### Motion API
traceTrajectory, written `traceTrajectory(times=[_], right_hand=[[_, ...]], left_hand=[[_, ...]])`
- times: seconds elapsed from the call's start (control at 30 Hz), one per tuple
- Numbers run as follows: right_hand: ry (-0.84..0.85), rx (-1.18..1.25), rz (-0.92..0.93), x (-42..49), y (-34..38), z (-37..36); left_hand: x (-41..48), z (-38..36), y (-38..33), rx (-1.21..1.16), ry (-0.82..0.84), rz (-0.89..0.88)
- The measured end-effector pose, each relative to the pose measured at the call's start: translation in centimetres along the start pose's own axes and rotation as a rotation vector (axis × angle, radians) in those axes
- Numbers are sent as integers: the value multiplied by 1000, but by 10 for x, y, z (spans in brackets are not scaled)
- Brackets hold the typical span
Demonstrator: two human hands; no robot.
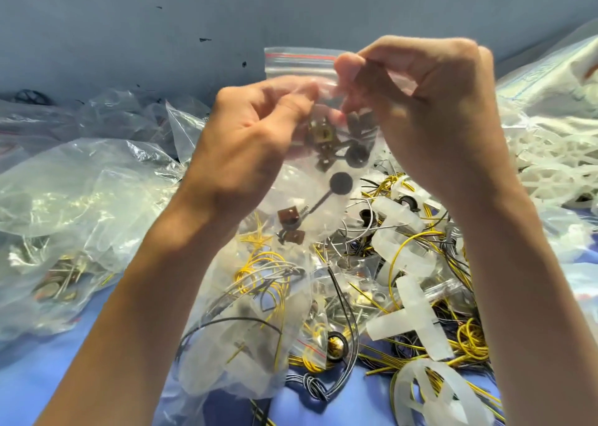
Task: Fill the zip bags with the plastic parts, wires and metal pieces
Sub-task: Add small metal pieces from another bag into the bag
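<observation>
1. Above the desk [32, 387], left hand [252, 141] and right hand [433, 111] hold a zip bag [297, 63] up, fingers pinching near its top.
2. Inside: metal pieces [318, 137], black discs [341, 183].
3. Below: yellow wires [472, 338], white plastic cross [417, 319]; filled bags [74, 179] at left edge.

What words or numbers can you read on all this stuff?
No words or numbers can be read anywhere.
Zip bag: only a red stripe, no writing.
White sack on the right: faint blue print, too blurred to read.
</observation>
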State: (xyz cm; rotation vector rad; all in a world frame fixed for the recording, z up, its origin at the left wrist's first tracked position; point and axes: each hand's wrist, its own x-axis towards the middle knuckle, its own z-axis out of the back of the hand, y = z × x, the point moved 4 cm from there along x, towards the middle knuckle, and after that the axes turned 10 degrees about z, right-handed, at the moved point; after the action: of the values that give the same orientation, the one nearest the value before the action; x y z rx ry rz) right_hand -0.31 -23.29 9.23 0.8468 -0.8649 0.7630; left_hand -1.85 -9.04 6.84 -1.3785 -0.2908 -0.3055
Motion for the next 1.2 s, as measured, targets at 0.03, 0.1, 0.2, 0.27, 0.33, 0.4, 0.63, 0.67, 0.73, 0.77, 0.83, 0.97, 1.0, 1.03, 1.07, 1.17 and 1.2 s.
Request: traceTrajectory(times=[0.03,0.1,0.2,0.27,0.33,0.4,0.63,0.67,0.73,0.77,0.83,0.97,1.0,1.03,1.07,1.17,1.2], right_hand=[[5,10,-4,0,0,-2],[35,60,-12,-1,1,-8],[63,233,-55,-3,4,-19],[70,373,-135,-5,4,-27],[75,426,-189,-7,3,-32],[107,448,-216,-8,2,-35],[256,514,-225,-14,1,-41],[232,519,-223,-13,2,-41],[148,546,-230,-11,1,-40],[96,562,-232,-10,1,-38],[5,605,-241,-6,0,-35],[-127,666,-332,-7,-3,-30],[-146,672,-339,-8,-3,-31],[-154,678,-342,-8,-4,-31],[-155,688,-346,-8,-4,-31],[-106,676,-374,-8,-4,-32],[-70,649,-383,-8,-5,-32]], left_hand=[[0,1,-1,0,-3,-2],[0,5,-3,9,-19,-19],[3,15,-4,-9,-64,-51],[9,25,1,-74,-66,-33],[18,36,6,-124,-66,18],[25,46,9,-147,-58,62],[22,45,5,-146,14,114],[20,43,3,-125,30,125],[16,41,0,-74,35,139],[14,40,0,-46,26,134],[8,38,2,14,38,142],[3,27,9,120,187,200],[2,23,10,144,205,199],[1,21,11,160,208,194],[1,18,11,159,201,186],[1,16,11,122,156,156],[1,17,10,115,131,138]])
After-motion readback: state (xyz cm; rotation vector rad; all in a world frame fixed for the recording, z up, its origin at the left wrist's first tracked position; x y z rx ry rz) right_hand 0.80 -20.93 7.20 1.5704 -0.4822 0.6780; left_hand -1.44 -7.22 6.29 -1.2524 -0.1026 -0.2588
